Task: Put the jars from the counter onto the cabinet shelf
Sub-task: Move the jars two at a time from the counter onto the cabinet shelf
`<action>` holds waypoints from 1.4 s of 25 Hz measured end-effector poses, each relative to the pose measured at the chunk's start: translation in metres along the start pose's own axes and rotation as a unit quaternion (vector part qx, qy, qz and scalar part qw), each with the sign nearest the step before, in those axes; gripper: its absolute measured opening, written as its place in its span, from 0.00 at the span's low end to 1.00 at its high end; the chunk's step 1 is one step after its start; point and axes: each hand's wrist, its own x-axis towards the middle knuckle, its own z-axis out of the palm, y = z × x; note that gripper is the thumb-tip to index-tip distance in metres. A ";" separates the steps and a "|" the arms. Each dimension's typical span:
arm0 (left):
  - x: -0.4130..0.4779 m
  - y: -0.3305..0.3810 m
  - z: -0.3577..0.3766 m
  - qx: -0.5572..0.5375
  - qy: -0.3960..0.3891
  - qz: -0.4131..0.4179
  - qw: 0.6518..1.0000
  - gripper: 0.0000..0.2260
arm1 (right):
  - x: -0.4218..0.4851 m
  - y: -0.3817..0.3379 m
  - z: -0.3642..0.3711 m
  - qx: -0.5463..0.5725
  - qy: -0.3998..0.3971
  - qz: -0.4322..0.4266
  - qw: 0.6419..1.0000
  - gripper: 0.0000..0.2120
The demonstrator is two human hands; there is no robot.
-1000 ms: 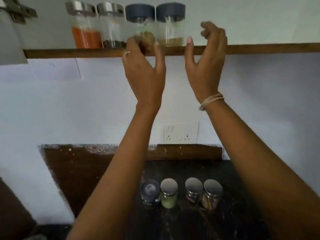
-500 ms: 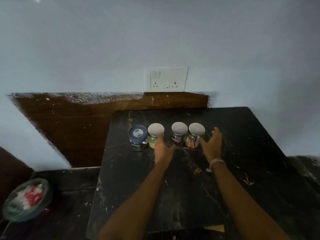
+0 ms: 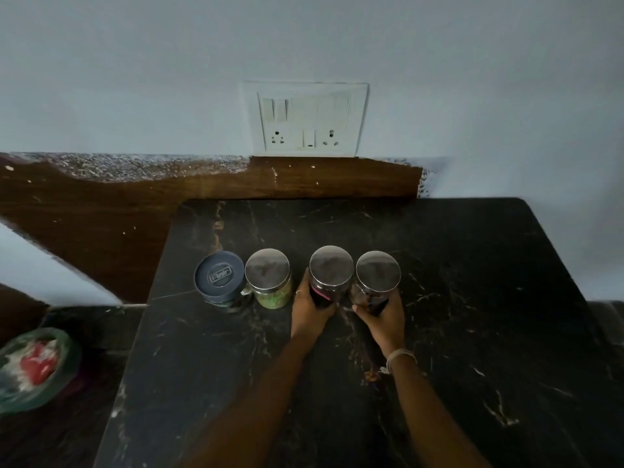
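Several jars stand in a row on the black counter [image 3: 472,282]. From the left: a blue-lidded jar [image 3: 219,276], a steel-lidded jar with green contents [image 3: 268,275], a steel-lidded jar with dark contents [image 3: 331,266], and a steel-lidded jar at the right end [image 3: 378,271]. My left hand [image 3: 310,309] is wrapped around the dark jar's body. My right hand [image 3: 383,315] grips the right-end jar from the front. Both jars stand on the counter. The cabinet shelf is out of view.
A white switch and socket plate [image 3: 305,119] is on the wall above a brown wooden strip [image 3: 304,179]. A lower dark surface at the left holds a green bowl [image 3: 37,369] with red and white contents. The counter's left edge runs diagonally.
My view dropped from the shelf to the counter. Both hands came down from the shelf, reached the row of jars and closed on the two right-hand jars.
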 end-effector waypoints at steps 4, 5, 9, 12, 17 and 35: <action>0.006 -0.005 0.003 0.009 0.038 -0.003 0.999 0.36 | 0.004 0.005 0.006 0.007 0.030 -0.017 0.999 0.39; 0.005 -0.004 0.004 0.021 0.044 -0.002 0.999 0.37 | 0.003 0.004 0.005 0.007 0.036 -0.020 0.999 0.39; -0.010 0.020 0.002 0.053 0.072 0.036 0.995 0.39 | -0.008 -0.013 -0.010 0.011 0.064 -0.048 0.997 0.39; -0.033 0.059 -0.009 0.037 0.091 0.093 0.991 0.38 | -0.028 -0.045 -0.034 0.016 0.089 -0.097 0.991 0.36; -0.090 0.150 -0.057 -0.021 0.117 0.206 0.971 0.37 | -0.081 -0.137 -0.080 -0.006 0.136 -0.217 0.967 0.33; -0.149 0.563 -0.200 0.023 0.245 0.406 0.880 0.38 | -0.130 -0.561 -0.246 -0.082 0.121 -0.407 0.902 0.17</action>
